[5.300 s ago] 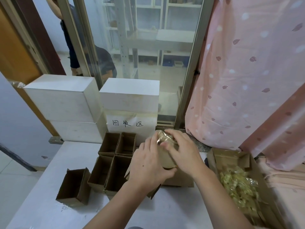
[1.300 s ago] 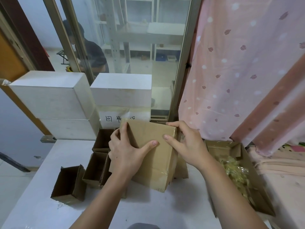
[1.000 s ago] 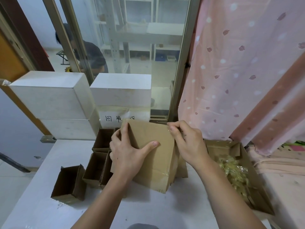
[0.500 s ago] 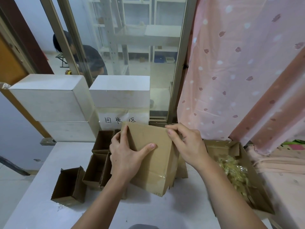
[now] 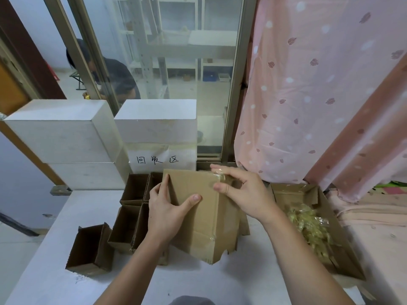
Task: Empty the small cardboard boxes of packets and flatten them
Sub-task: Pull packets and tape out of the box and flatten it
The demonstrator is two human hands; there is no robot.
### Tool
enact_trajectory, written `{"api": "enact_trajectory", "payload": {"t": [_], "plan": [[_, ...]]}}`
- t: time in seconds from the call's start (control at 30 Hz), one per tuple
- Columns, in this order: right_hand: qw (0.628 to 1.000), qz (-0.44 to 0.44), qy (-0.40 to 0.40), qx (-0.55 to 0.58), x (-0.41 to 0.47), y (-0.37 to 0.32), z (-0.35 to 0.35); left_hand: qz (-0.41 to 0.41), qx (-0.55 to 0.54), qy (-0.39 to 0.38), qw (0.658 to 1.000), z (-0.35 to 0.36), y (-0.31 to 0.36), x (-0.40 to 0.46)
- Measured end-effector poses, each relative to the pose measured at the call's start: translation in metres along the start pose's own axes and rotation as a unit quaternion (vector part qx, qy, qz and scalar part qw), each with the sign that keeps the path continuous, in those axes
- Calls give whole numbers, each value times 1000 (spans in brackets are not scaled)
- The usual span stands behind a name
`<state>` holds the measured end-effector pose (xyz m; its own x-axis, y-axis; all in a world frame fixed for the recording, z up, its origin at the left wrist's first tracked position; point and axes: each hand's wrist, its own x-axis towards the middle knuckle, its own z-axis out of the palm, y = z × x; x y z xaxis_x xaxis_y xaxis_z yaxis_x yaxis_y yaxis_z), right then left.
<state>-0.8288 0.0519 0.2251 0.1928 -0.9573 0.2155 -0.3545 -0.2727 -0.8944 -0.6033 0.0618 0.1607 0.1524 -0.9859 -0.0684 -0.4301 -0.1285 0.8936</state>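
Mid-frame, left hand (image 5: 167,213) is gripping the box (image 5: 198,216) above the worktop (image 5: 242,282), right hand (image 5: 244,192) fingers (image 5: 220,187) are pinching tape (image 5: 220,175) at its top edge; tape could tear short, leaving the seam shut.

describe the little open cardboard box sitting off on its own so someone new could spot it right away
Start at the stacked white blocks on the left, then drop to the white table below them. The lone open box stands nearest the table's left edge, apart from the cluster of open boxes beside the left hand.
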Motion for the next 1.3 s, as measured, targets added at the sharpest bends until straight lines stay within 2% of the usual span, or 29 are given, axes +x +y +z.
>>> {"api": "enact_trajectory", "payload": {"t": [0.07,0.2,0.33,0.53,0.7,0.8,0.87,0.93,1.07,1.2,1.3], "plan": [[999,-4,39,37,3,1,2,1,-17,-20,1000,2,1,2],[995,-25,96,11,9,-7,8,16,-58,-50,997,5,6,5],[993,-40,114,-12,21,-14,15,24,-70,-53,996,5,4,13],[989,-57,134,15,34,-20,23,33,-81,-43,995,4,-3,23],[990,-69,120,-2,37,-19,26,67,-88,-54,992,-4,3,24],[991,-68,117,-11,37,-14,33,116,-46,-83,989,-2,15,21],[989,-77,114,-57,36,-14,43,154,-10,-88,984,8,20,19],[987,-73,114,-92,35,-14,48,166,8,-69,984,15,20,17],[993,-74,70,-66,28,-10,49,195,37,-16,980,10,19,15],[984,-152,42,-85,19,-17,47,239,82,17,967,3,26,7],[971,-184,35,-147,12,-26,38,277,114,23,954,-1,32,2]]}}
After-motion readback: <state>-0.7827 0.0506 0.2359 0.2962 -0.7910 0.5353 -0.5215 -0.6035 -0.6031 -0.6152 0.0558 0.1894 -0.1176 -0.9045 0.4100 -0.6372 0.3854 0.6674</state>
